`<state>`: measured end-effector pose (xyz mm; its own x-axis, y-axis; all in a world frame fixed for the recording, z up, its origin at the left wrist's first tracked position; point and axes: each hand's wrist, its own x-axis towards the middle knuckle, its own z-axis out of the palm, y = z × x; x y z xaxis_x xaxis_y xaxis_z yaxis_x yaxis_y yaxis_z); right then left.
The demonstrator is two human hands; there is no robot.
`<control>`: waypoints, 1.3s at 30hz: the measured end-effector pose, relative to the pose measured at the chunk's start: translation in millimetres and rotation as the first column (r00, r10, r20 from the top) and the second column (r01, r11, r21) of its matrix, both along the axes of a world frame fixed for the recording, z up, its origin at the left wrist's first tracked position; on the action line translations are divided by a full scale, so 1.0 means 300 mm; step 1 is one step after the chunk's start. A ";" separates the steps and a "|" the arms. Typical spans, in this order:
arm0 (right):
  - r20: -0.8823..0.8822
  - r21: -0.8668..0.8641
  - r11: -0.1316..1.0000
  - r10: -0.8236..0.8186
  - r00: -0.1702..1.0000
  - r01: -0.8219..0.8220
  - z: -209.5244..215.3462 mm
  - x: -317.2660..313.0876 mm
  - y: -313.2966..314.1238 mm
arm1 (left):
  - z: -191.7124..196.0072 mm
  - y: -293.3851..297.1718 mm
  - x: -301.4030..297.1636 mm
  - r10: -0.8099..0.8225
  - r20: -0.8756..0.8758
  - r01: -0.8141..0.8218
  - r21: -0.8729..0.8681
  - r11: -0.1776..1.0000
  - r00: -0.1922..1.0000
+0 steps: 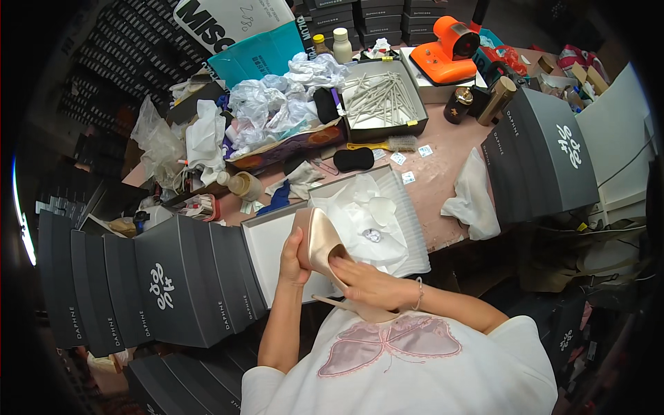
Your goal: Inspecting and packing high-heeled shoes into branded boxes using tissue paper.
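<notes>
A champagne satin high-heeled shoe (320, 243) is held up over the open shoebox (266, 250), with its toe pointing away from me. My left hand (295, 257) is wrapped round the left side of the shoe, thumb up along it. The fingers of my right hand (370, 282) lie stretched out at the shoe's opening, their tips partly hidden inside it. The shoe's slim heel (330, 300) reaches back near my shirt. Beyond the shoe, white tissue paper (366, 220) lies in the box, beside a sheet of ribbed translucent wrap (409, 232).
Dark grey shoeboxes (183, 283) line the left, and another stack (546, 149) stands at right. Behind lie a tray of white sticks (384, 97), a carton of crumpled tissue (277, 100), an orange device (446, 55) and a brush (398, 143). A white cloth (472, 200) hangs over the table edge.
</notes>
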<state>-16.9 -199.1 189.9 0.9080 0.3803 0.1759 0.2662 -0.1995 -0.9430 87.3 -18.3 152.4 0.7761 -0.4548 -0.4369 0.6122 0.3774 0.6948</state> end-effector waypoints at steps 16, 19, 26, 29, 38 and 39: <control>0.326 -0.383 0.608 -0.616 0.717 0.696 -0.358 0.145 -0.340 | 0.105 -0.107 -0.196 0.045 -0.389 -0.173 -0.299 0.938 0.920; -0.224 -0.268 0.792 -0.605 0.764 0.549 -0.006 0.053 -0.274 | 0.057 -0.087 -0.224 0.092 -0.411 -0.199 -0.225 0.954 0.907; 0.245 -0.566 0.815 0.019 0.969 0.126 0.086 0.035 0.023 | 0.013 -0.121 -0.245 0.224 -0.317 -0.269 -0.106 0.957 0.922; 0.223 -0.610 0.782 0.015 0.975 0.127 0.034 0.067 0.024 | 0.054 -0.137 -0.254 0.258 -0.324 -0.305 -0.101 0.947 0.910; 0.073 -0.370 0.837 -0.408 0.910 0.404 -0.160 0.226 -0.155 | 0.056 -0.091 -0.277 0.273 -0.440 -0.326 -0.049 0.944 0.855; 0.020 -0.521 0.802 -0.330 0.944 0.292 -0.260 0.264 -0.210 | 0.057 -0.094 -0.280 0.240 -0.453 -0.299 -0.063 0.952 0.859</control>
